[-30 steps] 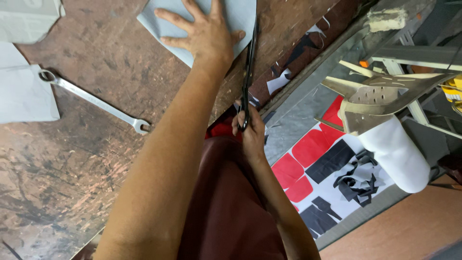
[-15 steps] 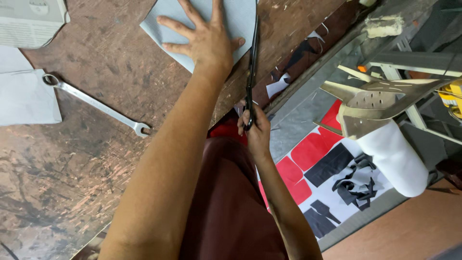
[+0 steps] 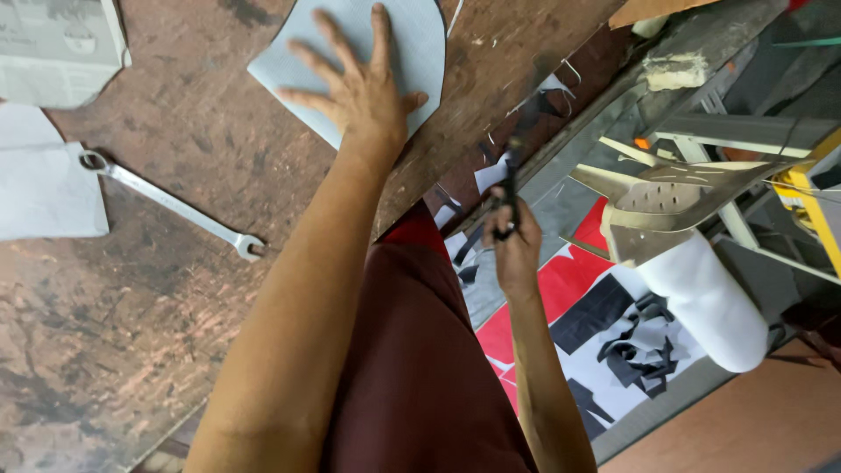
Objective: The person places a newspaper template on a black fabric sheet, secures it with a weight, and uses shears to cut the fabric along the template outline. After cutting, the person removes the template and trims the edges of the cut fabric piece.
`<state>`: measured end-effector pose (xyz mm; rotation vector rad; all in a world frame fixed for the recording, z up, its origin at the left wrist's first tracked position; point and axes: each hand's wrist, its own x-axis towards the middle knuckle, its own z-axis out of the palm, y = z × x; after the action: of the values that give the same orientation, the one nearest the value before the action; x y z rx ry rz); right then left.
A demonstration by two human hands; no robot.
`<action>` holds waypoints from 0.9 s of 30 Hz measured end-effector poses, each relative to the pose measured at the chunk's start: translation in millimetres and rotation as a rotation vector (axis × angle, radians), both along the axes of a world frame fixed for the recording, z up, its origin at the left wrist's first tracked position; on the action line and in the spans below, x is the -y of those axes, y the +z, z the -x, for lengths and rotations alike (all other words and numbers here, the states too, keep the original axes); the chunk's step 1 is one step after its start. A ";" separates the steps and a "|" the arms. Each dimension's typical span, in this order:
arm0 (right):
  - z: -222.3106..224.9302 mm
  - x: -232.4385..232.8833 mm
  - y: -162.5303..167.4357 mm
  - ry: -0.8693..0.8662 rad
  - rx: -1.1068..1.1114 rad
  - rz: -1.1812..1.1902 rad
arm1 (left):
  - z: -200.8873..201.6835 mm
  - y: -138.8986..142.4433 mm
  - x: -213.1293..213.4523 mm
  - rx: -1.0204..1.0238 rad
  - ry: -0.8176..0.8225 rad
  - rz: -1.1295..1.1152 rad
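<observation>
Left hand [image 3: 363,92] lay flat, fingers spread, pinning grey sheet [image 3: 412,48] to surface [image 3: 131,333]; open grip, pressing, not clasping. Right hand [image 3: 515,250] held off surface edge, grip closed on scissors [image 3: 511,188], blades blurred, pointing up, apart from sheet. Sheet outline already curved, so cutting judged largely done; trimming possibly left. Dark offcuts [image 3: 644,342] lay on floor below. Sheet sat near surface's edge, up and left of scissors. Wrench [image 3: 171,203] lay untouched, well left.

One wrench [image 3: 171,205], one pair of scissors [image 3: 511,188], perhaps three grey cut sheets [image 3: 368,52], two hands [image 3: 363,96].
</observation>
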<state>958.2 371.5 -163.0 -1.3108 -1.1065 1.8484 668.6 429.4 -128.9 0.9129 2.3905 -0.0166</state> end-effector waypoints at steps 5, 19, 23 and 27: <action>20.4 -5.1 -0.7 0.202 -0.064 0.131 | 12.5 -13.4 -13.3 -0.144 -0.275 -0.011; 39.3 1.8 -6.2 0.292 -0.041 0.179 | 21.2 -8.2 -29.5 0.034 -0.241 0.003; 45.8 5.8 -7.3 0.252 -0.110 0.190 | 22.1 -7.5 -31.9 0.018 -0.243 -0.013; 53.3 8.8 -10.1 0.224 -0.080 0.196 | 22.0 -10.0 -31.9 0.028 -0.257 -0.005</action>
<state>904.8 362.7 -173.0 -1.2480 -1.0896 2.2020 646.6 461.3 -138.9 1.2080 2.2338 -0.0960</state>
